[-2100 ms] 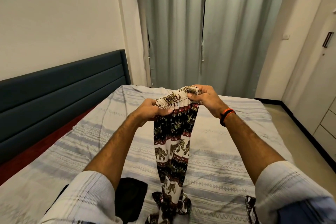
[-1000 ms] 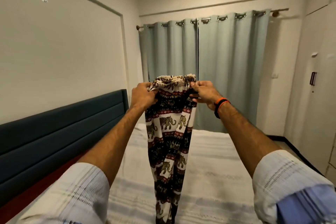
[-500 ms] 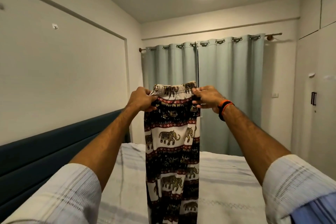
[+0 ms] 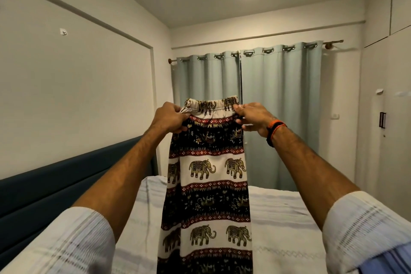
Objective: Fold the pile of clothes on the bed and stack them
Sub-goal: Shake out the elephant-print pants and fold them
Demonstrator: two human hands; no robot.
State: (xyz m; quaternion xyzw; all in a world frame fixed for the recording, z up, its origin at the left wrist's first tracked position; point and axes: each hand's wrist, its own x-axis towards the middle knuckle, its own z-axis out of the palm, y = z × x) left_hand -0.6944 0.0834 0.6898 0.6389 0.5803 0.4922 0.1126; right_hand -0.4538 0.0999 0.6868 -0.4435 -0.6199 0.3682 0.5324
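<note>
Since the previous frame I see the elephant-print trousers (image 4: 206,176) spread slightly wider. My left hand (image 4: 170,118) grips the left end of the waistband (image 4: 211,104), level with the curtain (image 4: 262,107); my right hand (image 4: 253,118) pinches the right end. The trousers hang straight above the bed (image 4: 289,218), in front of the curtain. Their lower part is cut off by the frame's edge.

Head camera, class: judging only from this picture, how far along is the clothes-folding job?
Done: nothing folded or stacked shows; the visible part of the bed holds no stack. In hand: the left hand and right hand each have a grip on the waistband of the elephant-print trousers, which hang full length, unfolded. Left: fold these, stack them; the rest of the pile is out of view.
</note>
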